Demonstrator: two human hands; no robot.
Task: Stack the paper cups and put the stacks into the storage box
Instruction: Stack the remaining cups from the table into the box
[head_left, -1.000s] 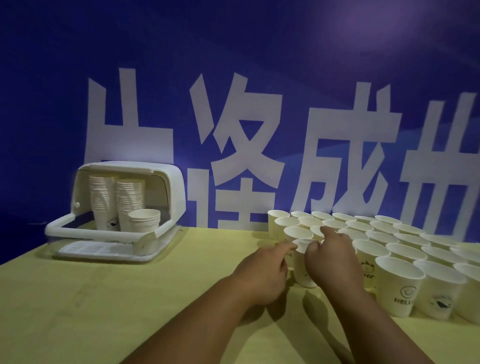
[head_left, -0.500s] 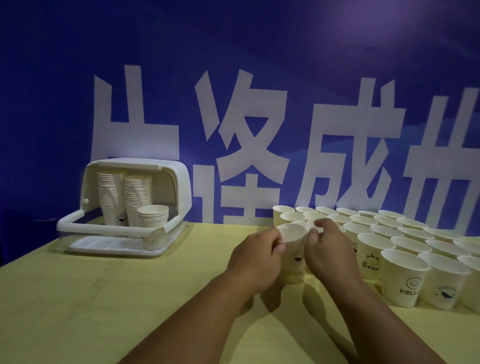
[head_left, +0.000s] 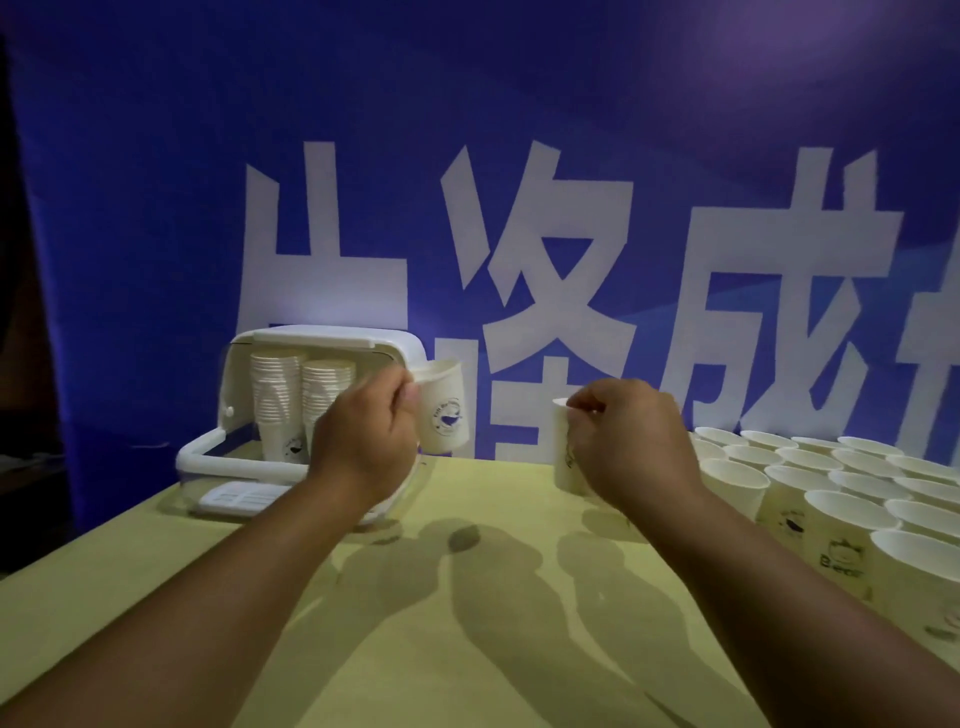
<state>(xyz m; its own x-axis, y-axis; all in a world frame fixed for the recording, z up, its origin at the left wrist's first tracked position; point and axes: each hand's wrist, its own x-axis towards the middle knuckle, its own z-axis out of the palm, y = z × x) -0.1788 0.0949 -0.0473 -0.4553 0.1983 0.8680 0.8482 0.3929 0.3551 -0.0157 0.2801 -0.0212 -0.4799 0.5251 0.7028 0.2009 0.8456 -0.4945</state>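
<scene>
Your left hand (head_left: 363, 436) pinched the rim of a lifted cup (head_left: 448, 415), held in the air with its mouth tipped up and to the left, toward the open storage box (head_left: 218, 460) just behind your knuckles. Your right hand (head_left: 631, 441), fingers curled, gripped a second cup (head_left: 566, 457) by its rim, roughly upright and low over the tabletop (head_left: 493, 623); whether its base touched the surface could not be told. The two cups were apart, side by side, the lifted one higher and to the left. Inside the box, two tall stacks (head_left: 275, 395) stood upright under the raised lid (head_left: 332, 338), while the loose cups (head_left: 810, 467) crowded the tabletop at your right. Your left hand was plainly the nearer to the box. If nesting was the next step, it probably hinged on bringing the two cups onto one upright line, base over open mouth; a tilt would likely have jammed the rims.
</scene>
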